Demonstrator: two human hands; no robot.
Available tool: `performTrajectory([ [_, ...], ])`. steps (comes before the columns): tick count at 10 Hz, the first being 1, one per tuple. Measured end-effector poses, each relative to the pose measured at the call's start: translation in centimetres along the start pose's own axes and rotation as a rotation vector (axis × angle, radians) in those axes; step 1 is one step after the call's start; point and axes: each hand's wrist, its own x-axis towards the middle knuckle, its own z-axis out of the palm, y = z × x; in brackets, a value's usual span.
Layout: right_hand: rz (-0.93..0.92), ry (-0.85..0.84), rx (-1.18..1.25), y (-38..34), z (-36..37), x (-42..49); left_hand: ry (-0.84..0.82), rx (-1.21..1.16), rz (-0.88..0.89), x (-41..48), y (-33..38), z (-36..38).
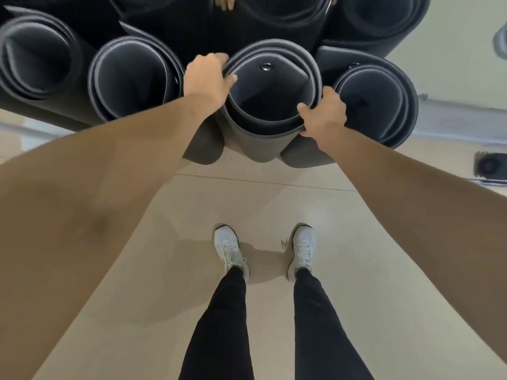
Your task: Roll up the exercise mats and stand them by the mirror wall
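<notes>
A dark grey rolled mat [263, 133] stands upright on the floor in front of me, seen from above, with a metal eyelet [266, 67] inside its top. My left hand [204, 80] grips its upper left rim, thumb inside the roll. My right hand [323, 111] grips the lower right rim, thumb over the edge. More rolled mats stand beside it: one at the left [134, 78], one at the far left [35, 58], one at the right [375, 102]. Behind them the mirror wall [288, 20] reflects the rolls.
Beige tiled floor [274, 204] spreads between the mats and my white shoes [229, 250]. A dark object [489, 167] sits on the floor at the right edge. A grey baseboard rail [461, 119] runs along the wall at right.
</notes>
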Motion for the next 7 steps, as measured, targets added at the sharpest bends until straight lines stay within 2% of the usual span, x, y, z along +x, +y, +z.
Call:
performTrajectory([
  [1,-0.2,0.071,-0.262,0.8,-1.5,-0.8,0.07,-0.035,0.001,-0.9,0.4,0.0],
  [2,-0.308,0.058,-0.292,2.0,-2.7,-1.9,0.154,-0.04,0.103,-3.6,0.7,0.7],
  [3,-0.4,0.06,-0.286,3.5,-3.8,-2.6,0.162,-0.039,0.256,-7.2,1.4,2.2],
  [4,-0.504,0.124,-0.341,6.0,-5.0,-3.2,0.093,0.003,0.326,-9.9,2.1,4.5],
  [5,-0.511,0.071,-0.43,8.7,-5.5,-3.4,0.048,0.028,0.299,-10.8,2.8,5.9],
  [7,-0.527,-0.152,-0.466,10.5,-6.4,-4.0,0.007,0.096,0.247,-11.7,3.9,5.6],
])
